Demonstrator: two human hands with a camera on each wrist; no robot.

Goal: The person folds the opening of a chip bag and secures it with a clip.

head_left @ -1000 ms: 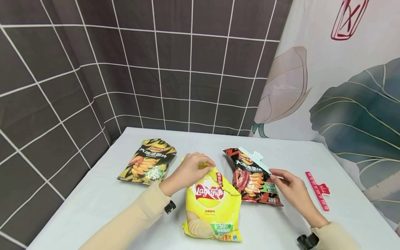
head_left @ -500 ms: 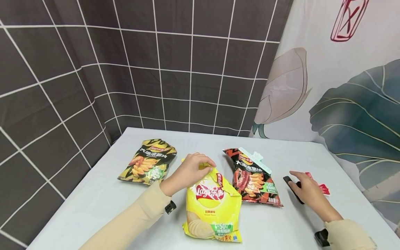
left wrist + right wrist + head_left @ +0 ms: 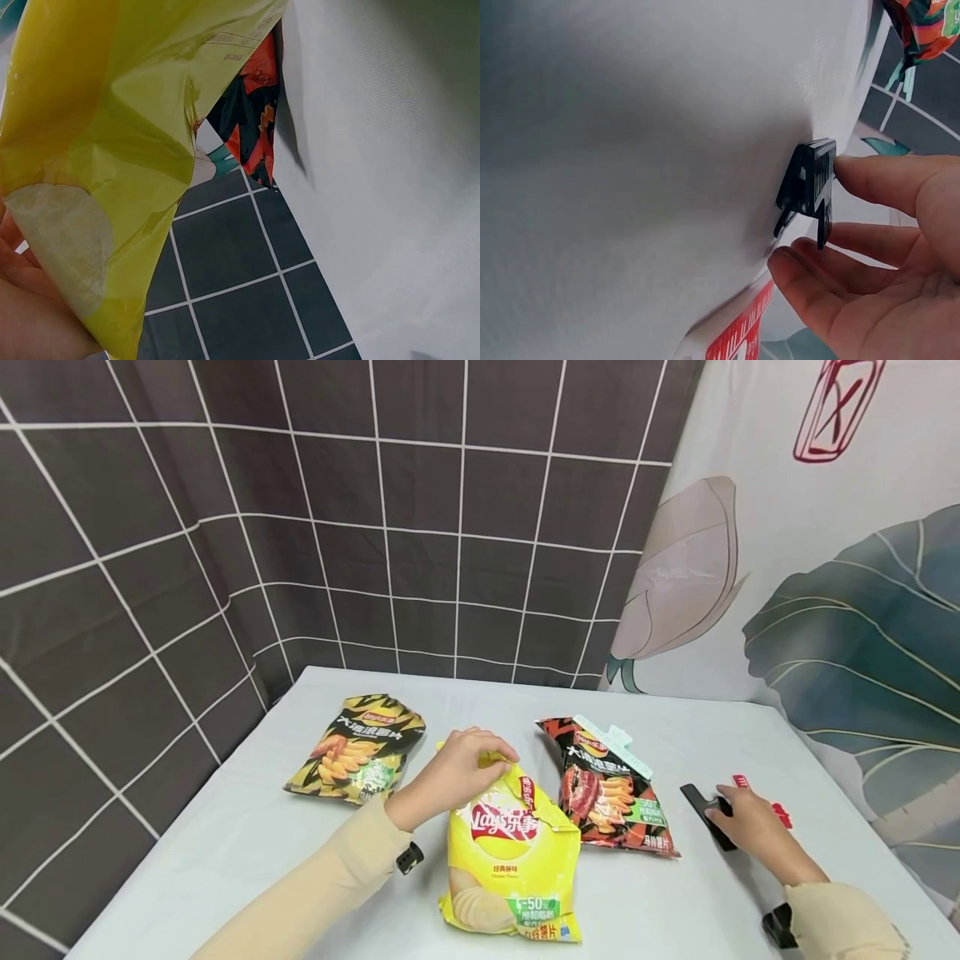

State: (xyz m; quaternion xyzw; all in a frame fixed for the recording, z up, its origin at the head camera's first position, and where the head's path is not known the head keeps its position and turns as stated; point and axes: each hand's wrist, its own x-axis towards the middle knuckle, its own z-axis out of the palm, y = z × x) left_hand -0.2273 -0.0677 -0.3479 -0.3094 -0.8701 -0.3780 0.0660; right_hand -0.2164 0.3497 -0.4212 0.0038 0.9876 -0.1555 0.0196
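My left hand [image 3: 453,777] pinches the top of a yellow Lay's chip bag [image 3: 498,852], which stands upright on the table. In the left wrist view, the bag's back hides most of the fingers. On the right, a black bag clip [image 3: 696,802] lies on the white tabletop. My right hand [image 3: 761,831] holds its handle side between thumb and fingers; the right wrist view has the thumb against the clip [image 3: 817,176] and the fingertips at its lower edge. Partly covered by that hand is a red bag clip [image 3: 782,814].
A black-and-red chip bag [image 3: 600,793] lies right of the yellow one, a pale mint clip [image 3: 615,743] across its top. At the back left lies a black-and-yellow chip bag [image 3: 360,747]. A dark tiled curtain [image 3: 420,568] hangs behind the table [image 3: 300,877].
My right hand has left the mint clip on the black-and-red bag, moved right and taken hold of the black clip. The left hand stays on the yellow bag.
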